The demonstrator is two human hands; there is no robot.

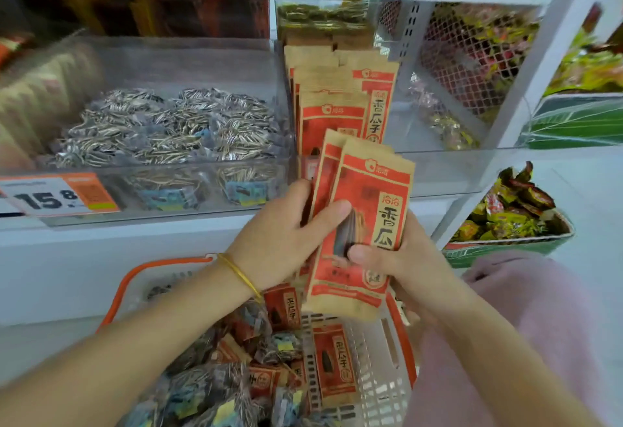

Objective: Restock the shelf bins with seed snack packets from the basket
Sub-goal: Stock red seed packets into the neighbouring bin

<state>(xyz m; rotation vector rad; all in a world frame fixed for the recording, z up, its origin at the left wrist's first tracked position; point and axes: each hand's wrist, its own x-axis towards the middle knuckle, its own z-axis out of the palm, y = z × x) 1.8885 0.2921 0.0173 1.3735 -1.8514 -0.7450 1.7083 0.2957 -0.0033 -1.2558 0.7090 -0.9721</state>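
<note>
- The left hand (286, 234) grips a stack of red-and-tan packets (367, 211) from the left, thumb across the front; a gold bangle (240, 273) circles its wrist.
- The right hand (404, 258) clasps the same stack from the right, above the basket (381, 393).
- A price tag (57, 196) sits on the shelf edge.
- A clear bin (202, 59) holds striped seed packs (168, 130).
- The basket holds mixed packets.
- Matching upright packets (337, 99) fill the next bin, just behind the stack.
- Wrapped sweets (512, 214) fill a green tray (505, 246).
</note>
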